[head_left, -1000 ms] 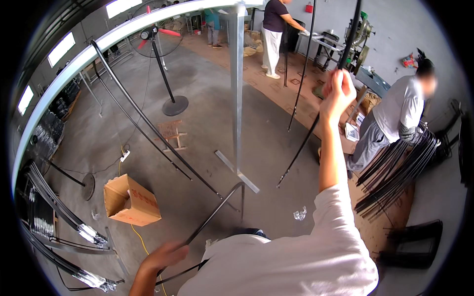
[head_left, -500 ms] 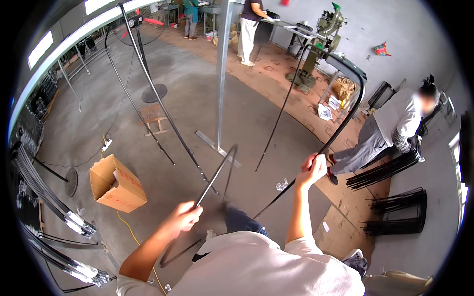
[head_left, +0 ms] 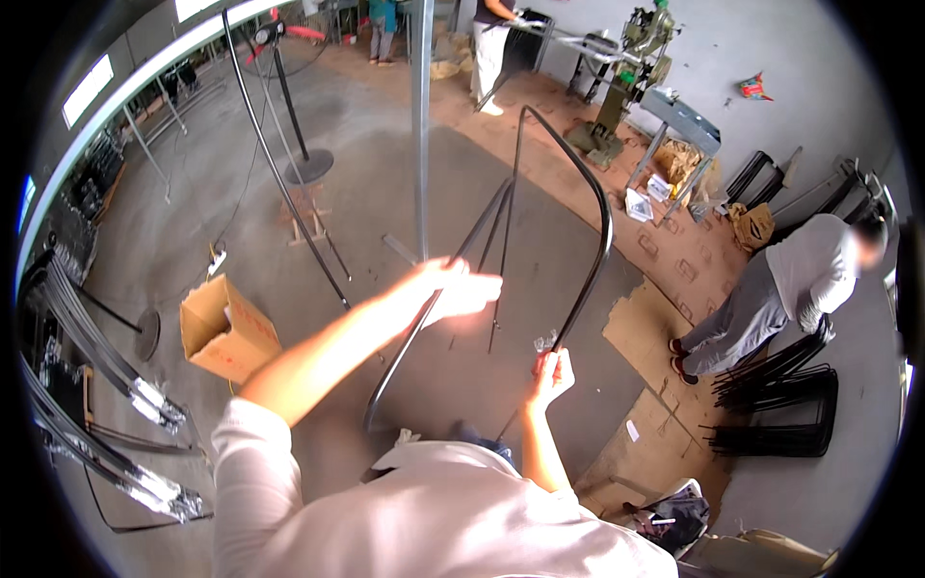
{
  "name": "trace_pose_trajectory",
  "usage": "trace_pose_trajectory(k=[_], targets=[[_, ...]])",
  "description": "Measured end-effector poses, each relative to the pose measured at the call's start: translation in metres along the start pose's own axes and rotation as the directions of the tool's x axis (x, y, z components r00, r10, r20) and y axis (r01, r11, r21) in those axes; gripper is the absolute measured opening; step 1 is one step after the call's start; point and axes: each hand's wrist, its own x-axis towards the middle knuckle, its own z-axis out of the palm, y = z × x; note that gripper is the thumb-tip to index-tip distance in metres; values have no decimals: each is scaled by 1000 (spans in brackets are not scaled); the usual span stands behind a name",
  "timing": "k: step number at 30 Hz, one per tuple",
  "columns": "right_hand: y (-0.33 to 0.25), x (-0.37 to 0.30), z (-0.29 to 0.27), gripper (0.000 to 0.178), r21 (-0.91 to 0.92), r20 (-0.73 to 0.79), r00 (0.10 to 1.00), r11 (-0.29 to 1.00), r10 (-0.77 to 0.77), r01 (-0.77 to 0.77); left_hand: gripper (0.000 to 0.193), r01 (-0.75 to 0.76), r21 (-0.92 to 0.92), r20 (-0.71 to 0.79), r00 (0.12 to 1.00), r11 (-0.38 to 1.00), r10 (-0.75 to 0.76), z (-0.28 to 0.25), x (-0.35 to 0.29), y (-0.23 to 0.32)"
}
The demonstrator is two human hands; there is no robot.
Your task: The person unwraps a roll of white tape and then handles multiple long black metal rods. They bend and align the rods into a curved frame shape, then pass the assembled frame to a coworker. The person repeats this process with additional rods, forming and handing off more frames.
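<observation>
My right hand (head_left: 551,378) is closed round the lower part of a black bent tube frame (head_left: 605,226), whose rounded top rises in front of me. Further left, my left hand (head_left: 458,292) reaches across with its fingers stretched to the right, a little blurred. A second black bent tube (head_left: 393,371) crosses this hand near the thumb and seems gripped there. Its upper bend comes close to the thin leg of the first frame. Whether the two tubes touch, I cannot tell.
A metal rail (head_left: 145,85) on a grey post (head_left: 421,125) stands ahead, with a black tube (head_left: 258,144) hanging from it. An open cardboard box (head_left: 231,332) sits at left, near wrapped tube bundles (head_left: 159,405). A co-worker (head_left: 785,289) bends over black frames (head_left: 780,424) at right.
My left hand has moved up and right, its fingers now stretched out, and its tube has swung along. My right hand has come lower and left with its frame. The co-worker bends further down.
</observation>
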Motion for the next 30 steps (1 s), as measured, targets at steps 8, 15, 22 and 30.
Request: trace_pose_trajectory(k=[8,15,22,30], targets=[[18,-14,-8,16,-84,159,986,995,-41,55,26,-167,-26,57,984,986,168,16,96,18],[43,-20,16,5,-68,342,935,990,-93,124,19,-127,-250,-79,991,960,110,4,117,27],[66,-13,31,11,-76,477,876,990,-69,119,23,64,-231,-164,981,971,-104,9,104,40],[97,-19,28,14,-320,831,536,917,150,239,25,204,133,-284,945,970,-160,-8,65,6]])
